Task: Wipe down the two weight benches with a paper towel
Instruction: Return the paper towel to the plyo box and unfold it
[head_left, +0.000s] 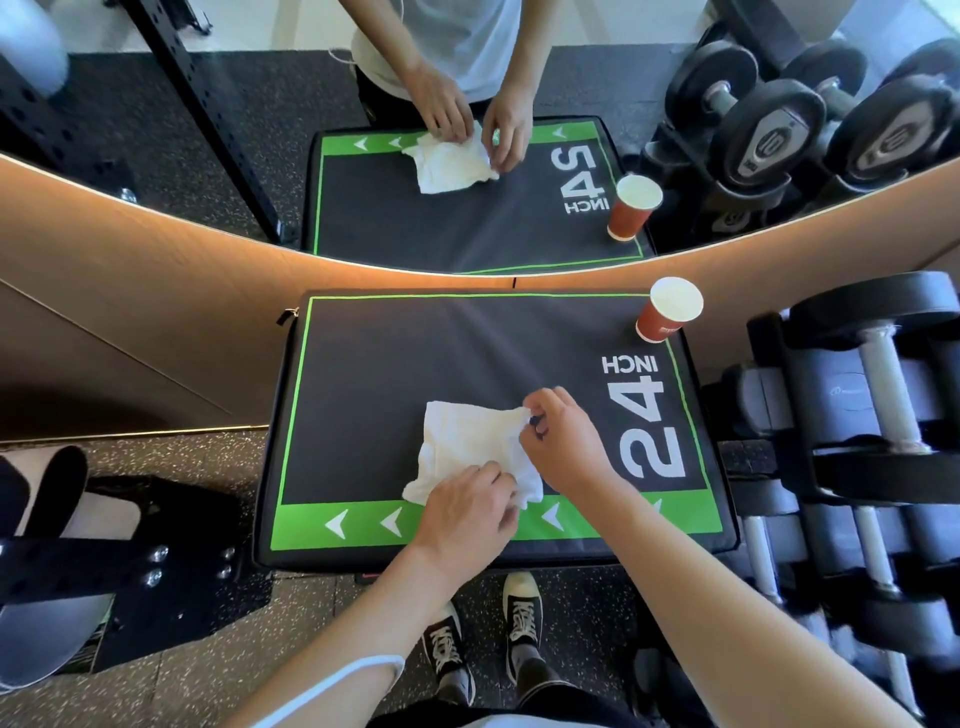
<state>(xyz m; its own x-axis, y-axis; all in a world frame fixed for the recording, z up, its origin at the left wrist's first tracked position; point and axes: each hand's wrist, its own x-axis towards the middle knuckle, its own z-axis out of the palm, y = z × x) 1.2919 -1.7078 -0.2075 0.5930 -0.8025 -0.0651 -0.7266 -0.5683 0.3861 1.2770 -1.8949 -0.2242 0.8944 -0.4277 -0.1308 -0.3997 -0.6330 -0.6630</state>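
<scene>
While bent, both hands pinch paper towel (470, 447).

A crumpled white paper towel (470, 447) lies on the black, green-bordered padded top (374, 374) marked "24 INCH".

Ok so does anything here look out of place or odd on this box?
One thing: a red paper cup stands upright on the far right corner of the black and green plyo box, close to its edge, where wiping could knock it off. The paper towel is crumpled under both hands; nothing looks spilled.
</scene>
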